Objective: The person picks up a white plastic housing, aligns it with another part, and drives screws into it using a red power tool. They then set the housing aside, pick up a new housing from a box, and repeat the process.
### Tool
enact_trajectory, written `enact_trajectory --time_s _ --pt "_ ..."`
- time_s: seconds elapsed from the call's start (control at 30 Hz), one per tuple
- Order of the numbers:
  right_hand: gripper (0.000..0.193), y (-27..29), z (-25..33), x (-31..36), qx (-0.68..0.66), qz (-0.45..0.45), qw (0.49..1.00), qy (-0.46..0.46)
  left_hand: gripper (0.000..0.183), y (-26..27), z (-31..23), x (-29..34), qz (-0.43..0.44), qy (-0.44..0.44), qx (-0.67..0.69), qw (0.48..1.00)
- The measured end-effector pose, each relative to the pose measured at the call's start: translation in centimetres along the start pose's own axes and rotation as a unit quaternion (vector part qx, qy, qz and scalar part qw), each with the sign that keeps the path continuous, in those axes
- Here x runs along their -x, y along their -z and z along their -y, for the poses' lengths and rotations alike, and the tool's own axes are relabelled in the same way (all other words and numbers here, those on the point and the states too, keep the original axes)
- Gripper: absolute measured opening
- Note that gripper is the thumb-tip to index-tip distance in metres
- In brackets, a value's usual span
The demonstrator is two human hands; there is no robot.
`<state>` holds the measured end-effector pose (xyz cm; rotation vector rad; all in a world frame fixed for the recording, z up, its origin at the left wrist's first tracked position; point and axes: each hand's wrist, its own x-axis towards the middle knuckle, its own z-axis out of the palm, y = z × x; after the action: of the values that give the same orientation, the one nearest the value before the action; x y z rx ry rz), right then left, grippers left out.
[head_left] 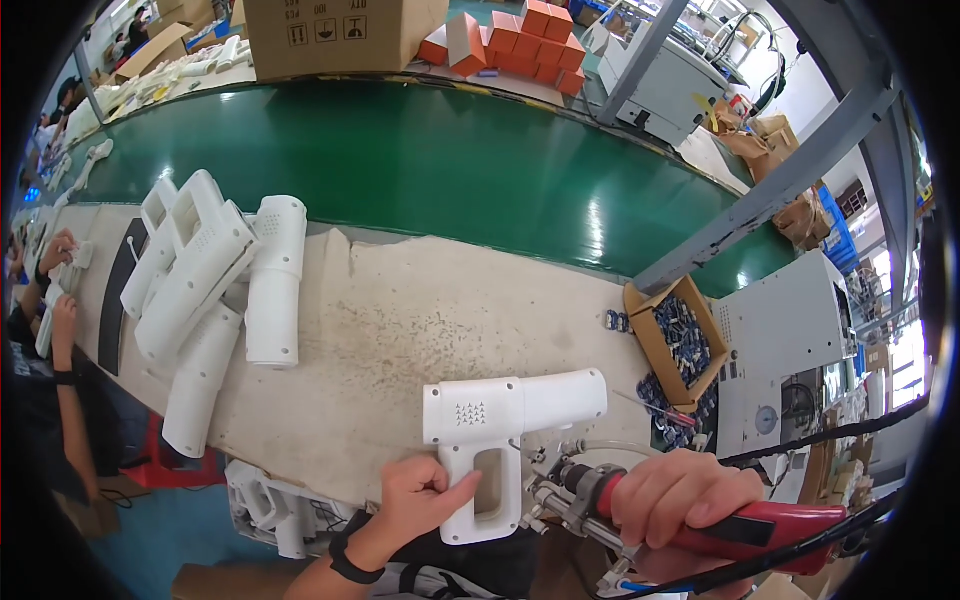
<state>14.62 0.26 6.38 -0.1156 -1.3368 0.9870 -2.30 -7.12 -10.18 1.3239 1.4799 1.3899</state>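
Note:
A white gun-shaped plastic housing (pixel 545 400) lies on the bench in front of me, its barrel toward the right and its looped handle toward me. My left hand (pixel 418 498) is closed on the handle's left side, thumb at the loop opening. In my right hand (pixel 685 497) is a red and black electric screwdriver (pixel 785 530), gripped around its body and pointing left. Metal fittings and a clear hose surround its front end, close to the handle's right side. Whether the bit touches a screw, I cannot tell.
More white housings (pixel 205 265) are piled at the left. A carton of small metal parts (pixel 685 345) stands at the right, near a loose screwdriver (pixel 655 408) and a white machine (pixel 790 315). Beyond runs a green conveyor (pixel 420 150). A co-worker's hands (pixel 62 315) work far left.

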Motion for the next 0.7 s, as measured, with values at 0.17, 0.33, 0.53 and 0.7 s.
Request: enact_trajectory --time_s 0.17,0.33,0.53,0.7 --pt "0.056 1.0 0.3 0.1 0.03 0.004 0.998 -0.051 0.045 -0.1 0.1 0.1 0.002 0.002 0.005 1.0" --pt "0.056 0.3 -1.6 0.8 0.004 -0.022 0.999 -0.033 0.046 0.0 -0.4 0.0 0.0 0.006 -0.004 1.0" --pt "0.054 -1.1 -1.7 0.5 0.036 0.078 0.996 -0.031 0.045 0.3 -0.2 0.1 -0.01 -0.004 -0.013 1.0" --pt "0.033 -0.3 0.1 0.8 0.066 0.078 0.992 -0.074 0.045 0.1 -0.6 0.1 0.001 0.011 -0.014 1.0"
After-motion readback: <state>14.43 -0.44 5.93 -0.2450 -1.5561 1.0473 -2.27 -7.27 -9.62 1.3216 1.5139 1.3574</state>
